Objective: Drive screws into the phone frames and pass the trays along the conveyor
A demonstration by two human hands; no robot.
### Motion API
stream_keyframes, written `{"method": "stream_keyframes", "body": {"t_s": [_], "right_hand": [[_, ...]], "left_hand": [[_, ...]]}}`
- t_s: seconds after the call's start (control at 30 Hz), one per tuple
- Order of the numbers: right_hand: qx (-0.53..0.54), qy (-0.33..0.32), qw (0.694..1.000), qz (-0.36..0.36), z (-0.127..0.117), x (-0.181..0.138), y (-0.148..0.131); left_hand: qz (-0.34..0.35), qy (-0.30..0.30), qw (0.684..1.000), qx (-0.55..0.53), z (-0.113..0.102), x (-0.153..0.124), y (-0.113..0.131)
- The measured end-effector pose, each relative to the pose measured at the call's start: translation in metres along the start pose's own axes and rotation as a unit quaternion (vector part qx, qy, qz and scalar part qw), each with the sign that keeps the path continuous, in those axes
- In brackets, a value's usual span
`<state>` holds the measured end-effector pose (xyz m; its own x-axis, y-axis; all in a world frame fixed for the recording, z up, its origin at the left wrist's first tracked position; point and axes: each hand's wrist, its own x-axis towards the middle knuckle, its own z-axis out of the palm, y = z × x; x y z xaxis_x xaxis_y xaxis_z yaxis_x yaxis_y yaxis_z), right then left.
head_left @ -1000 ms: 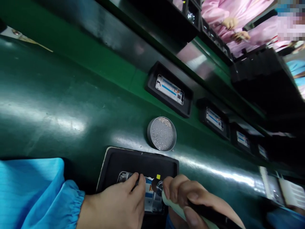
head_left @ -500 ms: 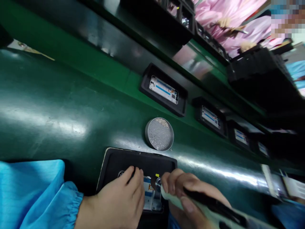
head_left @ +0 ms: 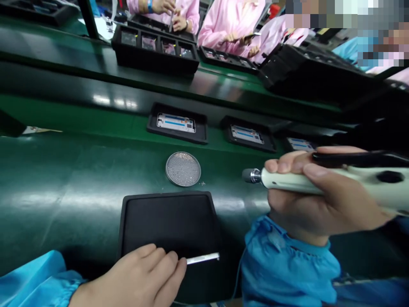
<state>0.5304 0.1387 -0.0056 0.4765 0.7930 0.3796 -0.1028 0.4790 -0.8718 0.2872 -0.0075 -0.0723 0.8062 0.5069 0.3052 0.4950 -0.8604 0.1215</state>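
Note:
My left hand (head_left: 140, 277) is closed on a thin phone assembly (head_left: 203, 258), seen edge-on as a narrow silver strip sticking out past the fingers. Most of it is hidden by the hand. It is held above the near part of a black tray (head_left: 166, 217). My right hand (head_left: 319, 196) grips a pale green electric screwdriver (head_left: 294, 181), raised to the right of the tray. Its dark tip (head_left: 247, 175) points left and touches nothing. Beyond the tray stands a round grey dish of screws (head_left: 183, 169), with a few loose screws (head_left: 202, 183) beside it.
Black trays with open phone assemblies (head_left: 175, 123) line the green ledge at the back. Higher up stand a compartment box (head_left: 156, 59) and a stack of black trays (head_left: 300, 81). Several people in pink (head_left: 220, 25) work across the bench.
My left hand has lifted the phone assembly out of the tray and tipped it on edge. My right hand has drawn the screwdriver up and right, away from it. The camera view has turned.

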Motion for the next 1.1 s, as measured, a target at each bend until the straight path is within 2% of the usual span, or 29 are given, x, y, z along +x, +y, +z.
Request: {"method": "stream_keyframes", "body": {"t_s": [0.17, 0.4, 0.53, 0.73, 0.97, 1.1], "right_hand": [[0.038, -0.052, 0.998, -0.017, -0.001, -0.005, -0.004], [0.043, -0.037, 0.998, -0.023, -0.001, -0.007, -0.009], [0.045, -0.033, 0.997, -0.055, -0.002, -0.005, -0.004], [0.036, -0.055, 0.993, -0.099, -0.005, -0.005, -0.001], [0.026, -0.05, 0.994, -0.096, -0.007, -0.005, -0.001], [0.03, -0.057, 0.994, -0.086, -0.009, -0.004, 0.0]], "left_hand": [[0.009, 0.012, 1.0, -0.021, -0.007, 0.006, 0.002], [0.016, 0.007, 0.999, -0.035, -0.01, 0.01, 0.005], [0.021, 0.004, 0.999, -0.048, -0.01, 0.007, 0.006], [0.032, -0.017, 0.999, -0.039, -0.01, 0.008, 0.008], [0.036, -0.094, 0.995, 0.014, -0.01, 0.015, 0.013], [0.04, -0.097, 0.994, 0.034, -0.009, 0.014, 0.014]]}}
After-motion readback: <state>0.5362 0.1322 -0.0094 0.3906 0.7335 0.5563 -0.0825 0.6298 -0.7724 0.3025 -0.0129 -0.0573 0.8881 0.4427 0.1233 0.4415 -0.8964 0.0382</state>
